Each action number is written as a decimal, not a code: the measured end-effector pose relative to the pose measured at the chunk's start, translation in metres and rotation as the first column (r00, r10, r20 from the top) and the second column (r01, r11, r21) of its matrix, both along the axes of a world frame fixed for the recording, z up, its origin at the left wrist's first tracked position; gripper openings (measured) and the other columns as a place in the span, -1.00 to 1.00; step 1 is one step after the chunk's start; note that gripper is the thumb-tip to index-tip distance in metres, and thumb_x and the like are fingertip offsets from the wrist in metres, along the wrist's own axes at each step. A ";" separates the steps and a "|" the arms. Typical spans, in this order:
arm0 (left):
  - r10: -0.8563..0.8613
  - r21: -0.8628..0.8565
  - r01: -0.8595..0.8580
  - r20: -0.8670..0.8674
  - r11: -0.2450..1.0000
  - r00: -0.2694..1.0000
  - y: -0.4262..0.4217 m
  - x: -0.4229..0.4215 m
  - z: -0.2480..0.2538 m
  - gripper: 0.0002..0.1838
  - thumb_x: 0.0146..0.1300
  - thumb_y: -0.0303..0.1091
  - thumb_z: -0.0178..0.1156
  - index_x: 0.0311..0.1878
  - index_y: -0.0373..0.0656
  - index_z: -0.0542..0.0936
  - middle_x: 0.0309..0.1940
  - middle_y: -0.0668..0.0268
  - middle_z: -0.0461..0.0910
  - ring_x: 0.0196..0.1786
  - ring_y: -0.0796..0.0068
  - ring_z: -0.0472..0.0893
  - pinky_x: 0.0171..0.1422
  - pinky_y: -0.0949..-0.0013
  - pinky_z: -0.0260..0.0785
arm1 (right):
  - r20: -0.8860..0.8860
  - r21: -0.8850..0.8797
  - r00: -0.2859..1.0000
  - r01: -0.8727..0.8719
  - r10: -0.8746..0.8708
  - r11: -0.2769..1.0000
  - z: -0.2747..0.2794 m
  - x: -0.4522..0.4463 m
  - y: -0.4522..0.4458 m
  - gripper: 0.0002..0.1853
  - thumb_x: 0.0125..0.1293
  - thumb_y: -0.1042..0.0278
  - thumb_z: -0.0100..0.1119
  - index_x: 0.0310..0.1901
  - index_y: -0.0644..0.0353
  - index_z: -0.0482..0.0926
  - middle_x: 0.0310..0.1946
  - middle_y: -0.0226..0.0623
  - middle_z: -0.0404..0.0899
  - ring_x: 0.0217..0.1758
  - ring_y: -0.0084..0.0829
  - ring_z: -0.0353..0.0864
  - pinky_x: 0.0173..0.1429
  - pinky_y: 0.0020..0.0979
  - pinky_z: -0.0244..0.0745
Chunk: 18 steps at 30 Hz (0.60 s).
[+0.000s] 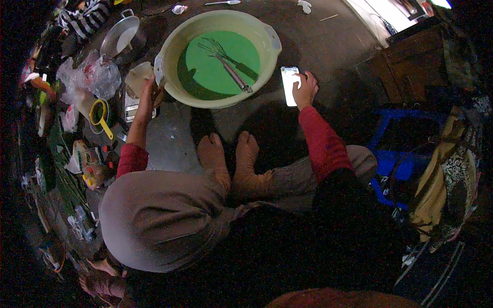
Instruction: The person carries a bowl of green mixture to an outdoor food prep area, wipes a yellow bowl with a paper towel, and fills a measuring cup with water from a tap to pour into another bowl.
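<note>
Rn, basin [221, 20] is btwn L hand [149, 88] & R hand [307, 89] on phone [289, 86].

Beyond the phone [289, 93] by my right hand [306, 90], I could sweep over the floor [334, 56] toward the wooden cabinet [408, 64]. Straight across, the wide basin [265, 49] bars my way, a whisk [234, 76] leaning inside it; plastic bags [102, 77] and a yellow strainer [106, 128] crowd my left hand [149, 88].
</note>
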<state>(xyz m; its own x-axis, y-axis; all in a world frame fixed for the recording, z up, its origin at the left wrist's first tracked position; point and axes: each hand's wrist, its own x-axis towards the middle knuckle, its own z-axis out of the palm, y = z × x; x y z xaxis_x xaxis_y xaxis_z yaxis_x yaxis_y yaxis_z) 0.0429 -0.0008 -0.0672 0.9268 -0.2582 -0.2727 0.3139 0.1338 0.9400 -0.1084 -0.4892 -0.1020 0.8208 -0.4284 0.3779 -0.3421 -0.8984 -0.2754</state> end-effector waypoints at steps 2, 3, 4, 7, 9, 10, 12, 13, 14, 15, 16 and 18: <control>-0.001 -0.001 0.001 -0.006 1.000 1.000 0.000 -0.002 0.003 -0.44 0.16 0.15 0.03 0.04 -0.09 0.30 -0.03 0.31 0.31 0.03 0.43 0.36 0.20 0.35 0.15 | 0.023 -0.008 1.000 0.000 0.001 1.000 0.000 0.000 0.000 -0.70 0.03 0.34 0.02 -0.13 -0.02 0.52 0.07 -0.22 0.30 0.19 -0.17 0.19 0.19 -0.09 0.07; -0.002 -0.001 0.002 -0.012 1.000 1.000 0.000 -0.002 0.003 -0.43 0.16 0.15 0.03 0.06 -0.08 0.30 0.00 0.31 0.31 0.03 0.43 0.36 0.19 0.34 0.15 | 0.023 -0.009 1.000 -0.001 0.001 1.000 0.000 0.000 0.000 -0.70 0.03 0.34 0.02 -0.13 -0.02 0.52 0.07 -0.22 0.30 0.19 -0.17 0.19 0.19 -0.09 0.07; -0.001 -0.001 0.001 -0.012 1.000 1.000 0.001 0.000 -0.002 -0.43 0.16 0.15 0.03 0.06 -0.08 0.30 0.00 0.31 0.31 0.03 0.43 0.36 0.19 0.34 0.15 | 0.011 -0.010 1.000 0.004 -0.004 1.000 0.001 0.000 0.000 -0.70 0.03 0.34 0.02 -0.13 -0.03 0.52 0.07 -0.22 0.30 0.19 -0.17 0.20 0.19 -0.10 0.08; 0.014 -0.008 -0.014 0.009 1.000 1.000 0.006 0.005 -0.013 -0.42 0.15 0.16 0.03 0.07 -0.07 0.30 -0.02 0.32 0.32 0.02 0.42 0.36 0.20 0.34 0.14 | 0.007 -0.016 1.000 0.001 -0.001 1.000 0.001 0.000 0.000 -0.70 0.03 0.34 0.02 -0.13 -0.05 0.53 0.07 -0.22 0.30 0.18 -0.17 0.21 0.18 -0.09 0.10; -0.008 -0.005 0.008 -0.039 1.000 0.999 0.003 -0.001 -0.002 -0.37 0.14 0.17 0.03 0.14 -0.06 0.26 0.06 0.28 0.31 0.08 0.40 0.34 0.25 0.33 0.09 | 0.015 -0.021 1.000 -0.006 0.006 1.000 0.001 0.000 0.001 -0.70 0.03 0.34 0.02 -0.13 -0.06 0.53 0.07 -0.22 0.30 0.18 -0.17 0.21 0.17 -0.09 0.10; -0.008 -0.005 0.007 -0.040 1.000 0.999 0.002 -0.003 0.002 -0.37 0.14 0.17 0.03 0.14 -0.06 0.26 0.06 0.28 0.31 0.08 0.40 0.34 0.25 0.33 0.09 | 0.006 -0.033 1.000 -0.017 0.017 0.999 0.001 -0.001 0.001 -0.70 0.03 0.34 0.02 -0.13 -0.05 0.53 0.07 -0.22 0.29 0.18 -0.17 0.21 0.17 -0.09 0.10; 0.005 0.066 -0.004 -0.002 0.998 1.000 -0.001 -0.006 0.007 -0.32 0.16 0.17 0.01 0.22 -0.07 0.20 0.13 0.27 0.29 0.11 0.39 0.34 0.28 0.33 0.05 | -0.003 -0.045 1.000 -0.027 0.027 0.999 0.001 -0.001 0.001 -0.70 0.03 0.33 0.02 -0.14 -0.05 0.53 0.07 -0.22 0.29 0.18 -0.17 0.21 0.17 -0.08 0.10; 0.004 0.065 -0.004 -0.003 0.998 1.000 -0.001 -0.006 0.006 -0.32 0.16 0.17 0.01 0.22 -0.07 0.20 0.13 0.27 0.29 0.11 0.39 0.34 0.28 0.33 0.05 | -0.002 -0.052 0.999 -0.041 0.040 0.998 0.001 -0.001 0.002 -0.70 0.03 0.33 0.02 -0.14 -0.05 0.54 0.08 -0.22 0.29 0.18 -0.17 0.21 0.17 -0.08 0.10; 0.010 0.037 -0.009 -0.021 0.999 1.000 -0.002 -0.006 0.007 -0.32 0.17 0.16 -0.01 0.24 -0.07 0.18 0.13 0.27 0.29 0.11 0.40 0.34 0.28 0.33 0.05 | -0.001 -0.059 0.999 -0.054 0.054 0.997 0.001 -0.001 0.001 -0.70 0.03 0.33 0.02 -0.14 -0.05 0.54 0.08 -0.22 0.29 0.19 -0.17 0.21 0.17 -0.08 0.09; 0.016 0.008 -0.016 -0.039 1.000 0.999 -0.003 -0.006 0.007 -0.31 0.18 0.16 -0.02 0.26 -0.07 0.16 0.14 0.28 0.29 0.11 0.40 0.34 0.29 0.33 0.05 | -0.002 -0.059 0.999 -0.054 0.054 0.997 0.000 -0.001 0.001 -0.70 0.03 0.33 0.02 -0.14 -0.05 0.54 0.08 -0.22 0.29 0.19 -0.17 0.21 0.17 -0.08 0.09; 0.016 0.008 -0.016 -0.039 1.000 0.999 -0.003 -0.007 0.008 -0.31 0.18 0.16 -0.02 0.26 -0.07 0.16 0.14 0.28 0.29 0.11 0.40 0.34 0.29 0.33 0.05 | 0.000 -0.054 0.999 -0.052 0.052 0.997 0.000 -0.001 0.001 -0.70 0.03 0.33 0.02 -0.14 -0.05 0.54 0.08 -0.22 0.29 0.19 -0.17 0.20 0.18 -0.08 0.09; 0.009 0.038 -0.009 0.002 0.999 1.000 -0.008 -0.014 0.022 -0.35 0.20 0.13 -0.04 0.24 -0.07 0.18 0.12 0.30 0.31 0.09 0.42 0.35 0.26 0.34 0.07 | 0.001 -0.048 0.999 -0.051 0.051 0.998 -0.001 -0.001 0.000 -0.70 0.03 0.33 0.02 -0.14 -0.06 0.54 0.09 -0.22 0.28 0.19 -0.17 0.19 0.19 -0.08 0.08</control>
<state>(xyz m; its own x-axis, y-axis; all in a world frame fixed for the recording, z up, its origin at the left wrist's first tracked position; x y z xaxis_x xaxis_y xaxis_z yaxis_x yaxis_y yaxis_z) 0.0291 -0.0092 -0.0454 0.9296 -0.2393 -0.2803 0.3108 0.1004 0.9451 -0.1096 -0.4890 -0.1030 0.8399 -0.3676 0.3993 -0.2951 -0.9268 -0.2324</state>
